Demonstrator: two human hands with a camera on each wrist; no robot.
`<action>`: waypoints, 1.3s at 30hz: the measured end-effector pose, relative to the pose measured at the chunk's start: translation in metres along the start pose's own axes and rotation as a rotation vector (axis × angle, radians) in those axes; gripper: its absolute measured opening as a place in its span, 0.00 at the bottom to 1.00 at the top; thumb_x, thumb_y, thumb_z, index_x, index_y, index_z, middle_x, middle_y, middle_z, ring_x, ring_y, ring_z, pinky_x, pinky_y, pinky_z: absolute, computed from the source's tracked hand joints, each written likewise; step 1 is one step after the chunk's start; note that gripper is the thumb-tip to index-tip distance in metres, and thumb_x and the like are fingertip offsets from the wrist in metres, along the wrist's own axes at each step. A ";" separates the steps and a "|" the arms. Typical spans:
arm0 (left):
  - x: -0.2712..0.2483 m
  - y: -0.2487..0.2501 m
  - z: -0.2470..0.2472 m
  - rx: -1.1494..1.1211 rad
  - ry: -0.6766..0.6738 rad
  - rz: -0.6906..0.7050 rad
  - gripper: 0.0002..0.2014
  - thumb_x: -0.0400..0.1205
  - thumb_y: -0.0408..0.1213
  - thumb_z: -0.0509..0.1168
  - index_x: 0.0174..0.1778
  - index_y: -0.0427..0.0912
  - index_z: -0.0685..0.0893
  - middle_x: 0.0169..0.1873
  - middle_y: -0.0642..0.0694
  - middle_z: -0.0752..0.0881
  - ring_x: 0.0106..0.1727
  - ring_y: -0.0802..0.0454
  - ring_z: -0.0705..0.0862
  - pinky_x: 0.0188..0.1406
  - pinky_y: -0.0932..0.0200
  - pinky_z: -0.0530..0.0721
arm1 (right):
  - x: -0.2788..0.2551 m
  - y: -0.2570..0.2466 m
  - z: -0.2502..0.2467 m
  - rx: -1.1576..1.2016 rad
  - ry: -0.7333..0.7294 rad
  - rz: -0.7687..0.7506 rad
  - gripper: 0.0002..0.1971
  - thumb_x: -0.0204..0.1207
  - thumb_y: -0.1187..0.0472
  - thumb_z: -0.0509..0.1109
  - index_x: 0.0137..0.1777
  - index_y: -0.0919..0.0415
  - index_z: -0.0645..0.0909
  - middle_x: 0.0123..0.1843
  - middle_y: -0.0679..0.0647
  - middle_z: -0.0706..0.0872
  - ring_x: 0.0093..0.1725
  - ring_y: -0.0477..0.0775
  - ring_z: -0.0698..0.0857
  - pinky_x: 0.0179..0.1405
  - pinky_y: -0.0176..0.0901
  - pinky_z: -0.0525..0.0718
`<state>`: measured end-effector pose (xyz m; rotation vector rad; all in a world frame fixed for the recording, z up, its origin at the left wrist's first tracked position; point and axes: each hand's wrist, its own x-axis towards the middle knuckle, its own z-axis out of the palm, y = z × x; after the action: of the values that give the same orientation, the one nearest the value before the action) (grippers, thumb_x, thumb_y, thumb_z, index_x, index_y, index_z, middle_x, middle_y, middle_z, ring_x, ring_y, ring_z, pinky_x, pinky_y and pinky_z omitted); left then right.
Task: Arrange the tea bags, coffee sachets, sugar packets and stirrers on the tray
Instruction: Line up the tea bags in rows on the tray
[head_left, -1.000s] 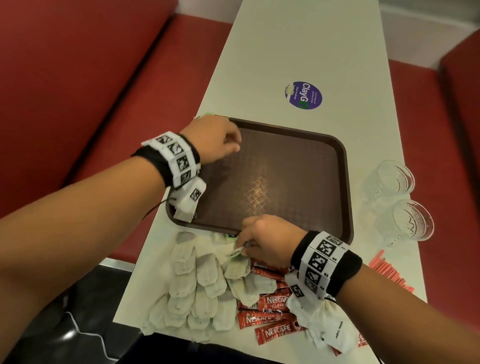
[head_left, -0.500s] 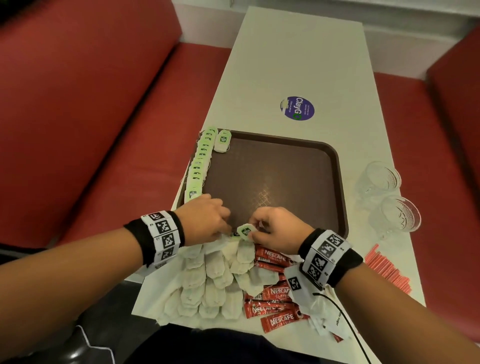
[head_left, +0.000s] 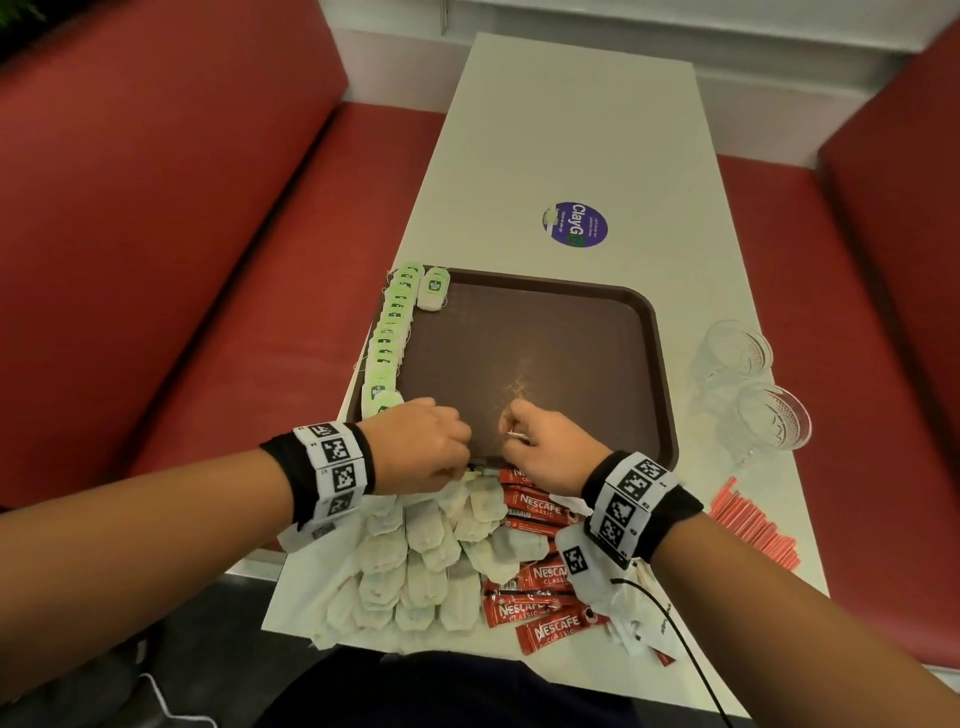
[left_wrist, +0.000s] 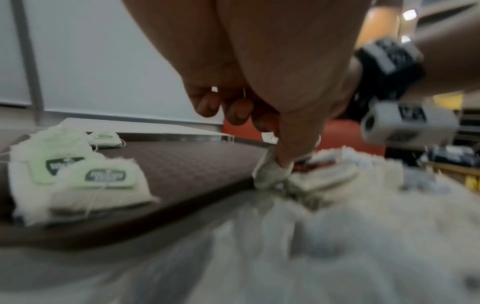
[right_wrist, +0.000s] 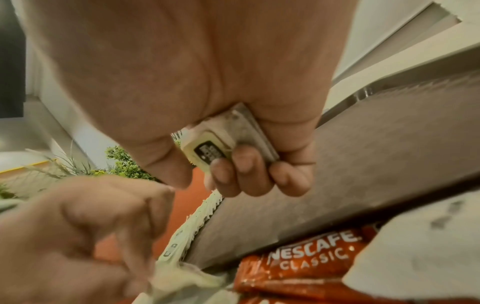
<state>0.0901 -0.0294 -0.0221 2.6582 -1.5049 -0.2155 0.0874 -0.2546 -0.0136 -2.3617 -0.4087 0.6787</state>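
Largest element: the long pale counter (head_left: 582, 130), smooth-topped, set between red upholstered benches (head_left: 171, 218). On it lies the landmark, a dark brown rectangular tray (head_left: 613, 364) with rounded corners, a raised rim and a fine woven-grid texture.

Along the tray's left rim runs an overlapping row of placed tea bags (head_left: 390, 338), soft fibrous paper pouches with glossy green tags uppermost; one more tea bag (head_left: 433, 289) begins a second row at the far-left corner. Just off the tray's near rim lies the unsorted pile of tea bags (head_left: 415, 561), tags hidden, with shiny red foil Nescafé Classic coffee sachets (head_left: 540, 587) partly under it. Off the tray's near-right corner lie thin red stirrers (head_left: 753, 525); off its right rim stand two cut-pattern clear glasses (head_left: 753, 384). White paper packets (head_left: 631, 618), probably sugar, lie under the right wrist.

The step in hand, as judged: tea-bag placement, second row. The left hand (left_wrist: 259, 67) is at the tray's near rim, thumb and fingers pinching a crumpled tea bag (left_wrist: 270, 174) out of the pile. The right hand (right_wrist: 233, 115) is over the tray's near edge, fingers (right_wrist: 241, 174) curled round a held tea bag (right_wrist: 221, 139), tag showing.

The next move probably calls for carrying each bag to the far-left corner, tag upward, overlapping the lone bag; light paper and loose strings may snag neighbours.
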 end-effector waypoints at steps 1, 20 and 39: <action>-0.001 0.000 -0.005 -0.069 0.048 -0.016 0.03 0.73 0.41 0.72 0.36 0.54 0.85 0.36 0.57 0.82 0.40 0.53 0.80 0.36 0.55 0.79 | 0.001 0.000 0.000 -0.058 -0.014 0.002 0.05 0.84 0.54 0.63 0.49 0.53 0.77 0.40 0.51 0.85 0.37 0.51 0.82 0.39 0.49 0.82; 0.012 -0.034 -0.046 -0.238 0.311 -0.298 0.10 0.83 0.44 0.68 0.58 0.46 0.85 0.49 0.51 0.84 0.53 0.48 0.82 0.53 0.52 0.79 | 0.039 -0.025 -0.022 -0.010 0.310 -0.277 0.04 0.76 0.56 0.74 0.42 0.54 0.84 0.37 0.45 0.81 0.37 0.49 0.79 0.39 0.44 0.77; 0.051 -0.139 -0.047 -0.466 0.245 -0.934 0.06 0.79 0.49 0.75 0.47 0.52 0.88 0.42 0.54 0.89 0.43 0.56 0.86 0.45 0.58 0.83 | 0.071 -0.015 -0.033 0.296 0.298 -0.095 0.09 0.76 0.64 0.64 0.52 0.54 0.68 0.36 0.54 0.81 0.30 0.53 0.77 0.35 0.53 0.81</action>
<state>0.2414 -0.0015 0.0008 2.6197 -0.0438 -0.2339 0.1626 -0.2280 -0.0073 -2.1021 -0.2661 0.3107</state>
